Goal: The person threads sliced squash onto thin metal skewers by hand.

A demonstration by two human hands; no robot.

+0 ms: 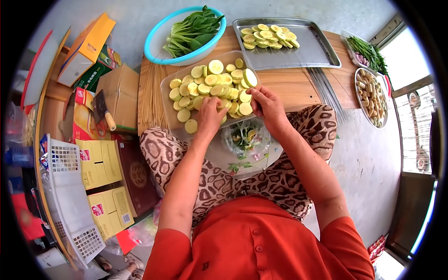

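Note:
Round zucchini slices [214, 79] lie heaped in a clear shallow tray [166, 105] in front of me. Over the near part of the heap is my left hand [210, 114], its fingers closed around the edge of one zucchini slice. My right hand [268, 105] is at the tray's right side, thumb and fingers pinched together beside a large upright slice. What that pinch holds is too thin or hidden to make out. More slices lie in loose rows on a metal tray [317, 49] farther back.
Thin metal skewers [322, 88] and bamboo skewers [151, 98] lie on the wooden table [294, 86]. A blue-rimmed basin [151, 44] holds leafy greens. A plate of tan pieces [372, 98] is at right, a bagged bin [247, 140] between my knees, a cleaver [100, 107] on boxes at left.

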